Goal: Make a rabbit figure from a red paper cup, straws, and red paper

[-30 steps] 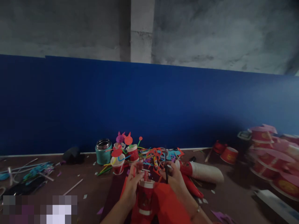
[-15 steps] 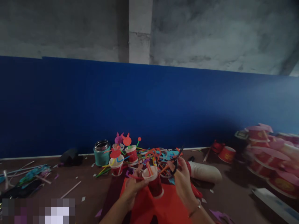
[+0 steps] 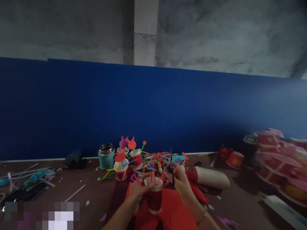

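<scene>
My left hand [image 3: 139, 193] is closed around the rim and side of a red paper cup [image 3: 154, 199] with a white rim. Red straws [image 3: 153, 177] stick up out of the cup, and another pokes out to its left. To the right of the cup, my right hand [image 3: 178, 179] grips black scissors [image 3: 171, 171], with the blades pointing up. Below the cup lies red paper [image 3: 172, 207]. Behind my hands is a heap of coloured straws and paper scraps [image 3: 163, 158].
Decorated cups [image 3: 121, 171] with paper animal heads stand left of the heap, beside a teal metal canister [image 3: 106, 156]. Stacked white cups [image 3: 212, 177] lie on the right. Red and pink cups [image 3: 275, 166] crowd the far right. A blue panel [image 3: 153, 108] rises behind the table.
The cup has come upright from a tilt and moved slightly left. My right hand has shifted left, and the scissors have turned to point straighter up.
</scene>
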`<state>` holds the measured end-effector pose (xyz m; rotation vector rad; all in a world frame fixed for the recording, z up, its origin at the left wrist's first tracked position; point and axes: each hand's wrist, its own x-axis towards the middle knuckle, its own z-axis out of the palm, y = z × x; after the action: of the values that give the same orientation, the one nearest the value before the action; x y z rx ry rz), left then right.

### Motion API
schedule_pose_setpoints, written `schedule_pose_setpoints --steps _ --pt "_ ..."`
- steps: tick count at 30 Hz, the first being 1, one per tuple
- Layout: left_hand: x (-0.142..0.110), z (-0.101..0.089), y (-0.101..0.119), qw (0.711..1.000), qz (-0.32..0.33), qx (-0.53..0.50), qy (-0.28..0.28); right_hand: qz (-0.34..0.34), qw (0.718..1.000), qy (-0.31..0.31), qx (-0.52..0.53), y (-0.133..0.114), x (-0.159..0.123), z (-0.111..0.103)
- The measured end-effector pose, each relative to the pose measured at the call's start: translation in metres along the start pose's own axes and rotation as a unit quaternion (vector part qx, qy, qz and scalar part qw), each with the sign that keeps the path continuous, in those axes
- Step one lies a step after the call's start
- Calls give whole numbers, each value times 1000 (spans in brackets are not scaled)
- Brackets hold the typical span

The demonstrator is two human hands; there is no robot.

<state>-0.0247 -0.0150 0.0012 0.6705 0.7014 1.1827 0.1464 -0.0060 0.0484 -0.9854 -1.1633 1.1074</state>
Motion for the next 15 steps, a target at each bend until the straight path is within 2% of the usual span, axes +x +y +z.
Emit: schedule_pose_setpoints --steps 3,7,9,12,15 --pt "-2 3 9 1000 19 -16 8 -17 1000 13 -6 -10 5 -18" --pt "-6 7 21 998 48 -28 14 25 998 1 -53 -23 6 -56" --pt "-5 7 23 998 54 -24 20 57 989 -73 -113 -24 4 -74" --pt "-1 5 20 998 56 -26 20 115 955 -190 -197 -20 1 -88" --pt "4 -1 15 999 42 -16 19 139 939 -227 -217 -20 -1 -86"
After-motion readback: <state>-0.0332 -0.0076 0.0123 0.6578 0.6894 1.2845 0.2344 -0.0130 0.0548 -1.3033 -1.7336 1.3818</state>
